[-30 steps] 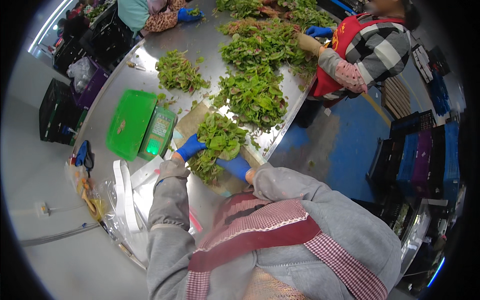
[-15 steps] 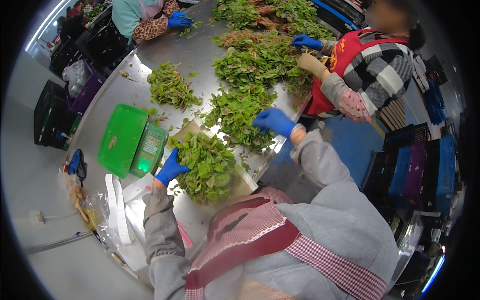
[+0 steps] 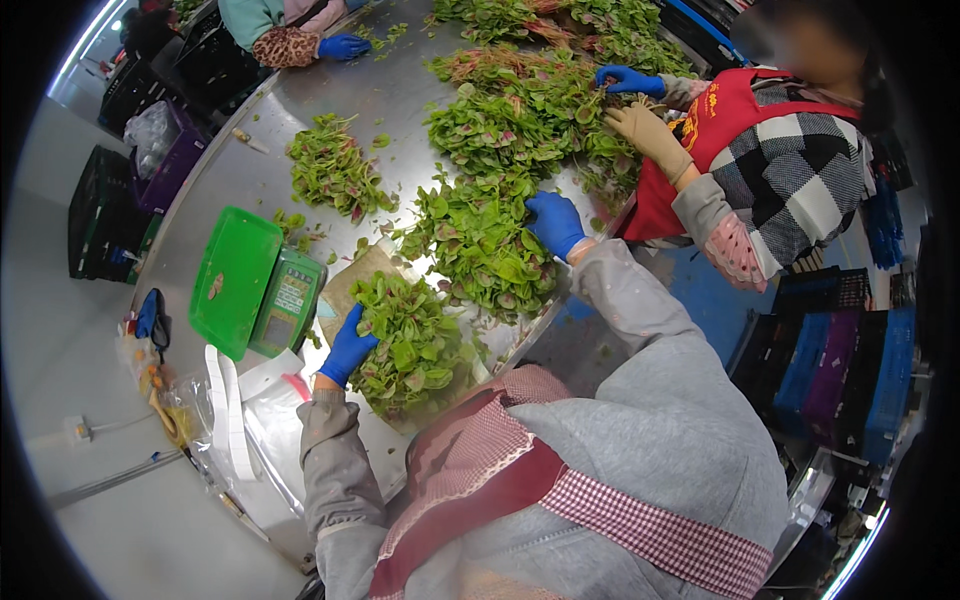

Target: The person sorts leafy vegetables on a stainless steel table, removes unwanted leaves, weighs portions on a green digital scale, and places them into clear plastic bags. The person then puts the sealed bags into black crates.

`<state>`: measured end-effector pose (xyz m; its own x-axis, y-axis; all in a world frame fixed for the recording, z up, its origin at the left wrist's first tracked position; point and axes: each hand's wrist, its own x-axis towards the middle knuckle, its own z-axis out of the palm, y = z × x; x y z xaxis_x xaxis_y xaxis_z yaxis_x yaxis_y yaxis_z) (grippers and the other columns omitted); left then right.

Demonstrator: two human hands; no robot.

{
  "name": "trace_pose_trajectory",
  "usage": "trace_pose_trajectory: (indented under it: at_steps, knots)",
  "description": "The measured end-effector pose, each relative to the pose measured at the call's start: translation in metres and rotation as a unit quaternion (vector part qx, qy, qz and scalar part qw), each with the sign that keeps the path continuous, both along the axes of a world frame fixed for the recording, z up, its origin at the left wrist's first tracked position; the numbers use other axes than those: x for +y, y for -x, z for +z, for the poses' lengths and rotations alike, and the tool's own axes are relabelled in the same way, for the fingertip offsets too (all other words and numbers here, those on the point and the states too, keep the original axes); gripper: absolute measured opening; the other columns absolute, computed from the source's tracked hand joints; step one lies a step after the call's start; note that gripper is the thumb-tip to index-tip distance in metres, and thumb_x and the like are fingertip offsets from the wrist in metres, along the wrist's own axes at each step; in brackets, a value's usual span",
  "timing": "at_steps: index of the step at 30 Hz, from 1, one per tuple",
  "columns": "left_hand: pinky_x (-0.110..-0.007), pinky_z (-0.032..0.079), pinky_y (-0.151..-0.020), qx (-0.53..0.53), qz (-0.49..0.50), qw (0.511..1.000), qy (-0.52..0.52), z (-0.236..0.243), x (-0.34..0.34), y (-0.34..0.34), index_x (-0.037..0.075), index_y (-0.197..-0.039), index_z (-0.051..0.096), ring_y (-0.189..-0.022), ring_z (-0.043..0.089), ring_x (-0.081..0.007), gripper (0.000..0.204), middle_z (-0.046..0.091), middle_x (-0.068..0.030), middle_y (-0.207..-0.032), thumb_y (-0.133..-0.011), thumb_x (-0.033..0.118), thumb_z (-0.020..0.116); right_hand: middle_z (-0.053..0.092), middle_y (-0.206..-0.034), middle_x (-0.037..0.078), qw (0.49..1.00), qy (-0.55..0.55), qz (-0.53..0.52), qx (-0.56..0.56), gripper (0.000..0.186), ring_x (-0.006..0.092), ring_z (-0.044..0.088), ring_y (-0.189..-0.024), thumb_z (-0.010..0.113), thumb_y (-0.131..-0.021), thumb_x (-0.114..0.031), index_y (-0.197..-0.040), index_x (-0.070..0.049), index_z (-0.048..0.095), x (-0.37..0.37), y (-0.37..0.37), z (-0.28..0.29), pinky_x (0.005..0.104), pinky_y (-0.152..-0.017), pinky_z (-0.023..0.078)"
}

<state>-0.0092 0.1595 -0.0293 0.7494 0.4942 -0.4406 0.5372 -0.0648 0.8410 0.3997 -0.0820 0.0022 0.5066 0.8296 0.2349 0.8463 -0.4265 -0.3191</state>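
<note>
My left hand (image 3: pixel 348 347), in a blue glove, holds the left side of a loose bunch of amaranth greens (image 3: pixel 408 350), green leaves with purplish patches. The bunch rests on a board (image 3: pixel 362 272) at the near edge of the metal table. My right hand (image 3: pixel 555 224), also blue-gloved, presses into the right side of a larger pile of amaranth greens (image 3: pixel 480 240) just beyond, its fingers curled at the leaves and the fingertips partly hidden. Left of my left hand stands a weighing scale (image 3: pixel 288 305) with a green tray (image 3: pixel 235 280).
A smaller heap of greens (image 3: pixel 338 168) lies farther off on the metal table (image 3: pixel 385 100). At the right, a co-worker in a red apron (image 3: pixel 720 120) handles the far pile; another co-worker's gloved hand (image 3: pixel 344 47) rests at the far left. Stacked crates (image 3: pixel 835 370) stand on the right.
My right hand has moved from above the pile's near right side forward into its leaves. My left hand stays at the bunch. The scale's green light has gone dark.
</note>
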Motion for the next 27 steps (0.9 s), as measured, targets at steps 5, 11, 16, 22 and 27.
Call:
trace_pose_trajectory:
  at_steps: [5,11,16,22,27]
  knots:
    - [-0.033,0.036,-0.109,0.019,-0.011,1.000,-0.010,0.032,0.008,0.002,-0.002,-0.149,0.025,-0.137,0.040,-0.0256,0.094,0.039,-0.0191,-0.149,-0.073,0.016,0.077,0.065,-0.089,0.013,0.983,-0.083,-0.030,0.160,0.028,0.0325,0.063,-0.081,0.078,-0.073,-0.025,-0.095,-0.009,0.070,-0.012,-0.016,0.019,0.0387,-0.072,0.050]
    - [-0.034,0.030,-0.113,-0.084,-0.052,0.993,-0.062,0.077,0.001,-0.011,0.003,-0.153,0.021,-0.140,0.035,-0.0252,0.103,0.036,-0.0185,-0.152,-0.069,0.018,0.080,0.069,-0.079,0.008,0.921,-0.064,-0.045,0.381,0.026,0.0130,0.061,-0.067,0.073,-0.082,-0.023,-0.097,-0.002,0.070,-0.030,-0.029,0.069,0.0287,-0.063,0.049]
    - [-0.034,0.026,-0.115,-0.162,-0.019,0.984,-0.075,0.073,0.006,-0.009,0.007,-0.154,0.021,-0.143,0.030,-0.0260,0.093,0.030,-0.0162,-0.155,-0.074,0.009,0.068,0.070,-0.082,0.001,0.839,-0.092,-0.054,0.533,0.026,0.0044,0.049,-0.056,0.065,-0.092,-0.024,-0.104,-0.002,0.072,-0.030,-0.008,0.109,0.0191,-0.053,0.039]
    - [-0.034,0.029,-0.113,-0.225,0.099,0.953,-0.175,0.090,-0.012,-0.027,0.003,-0.138,0.050,-0.135,0.042,-0.0232,0.056,0.050,-0.0118,-0.143,-0.086,0.016,0.065,0.071,-0.093,-0.001,0.787,-0.142,0.040,0.600,0.033,0.0024,0.053,-0.064,0.059,-0.097,-0.028,-0.119,-0.004,0.066,0.000,0.052,0.130,0.0178,-0.057,0.039]
    - [-0.026,0.048,-0.084,-0.275,0.114,0.954,-0.023,0.179,-0.046,-0.048,0.000,-0.118,0.066,-0.095,0.061,-0.0118,0.032,0.069,-0.0065,-0.110,-0.094,0.020,0.062,0.072,-0.097,0.009,0.731,-0.116,0.095,0.665,0.031,0.0107,0.063,-0.074,0.061,-0.095,-0.022,-0.113,0.002,0.066,0.063,0.196,0.164,0.0225,-0.068,0.050]
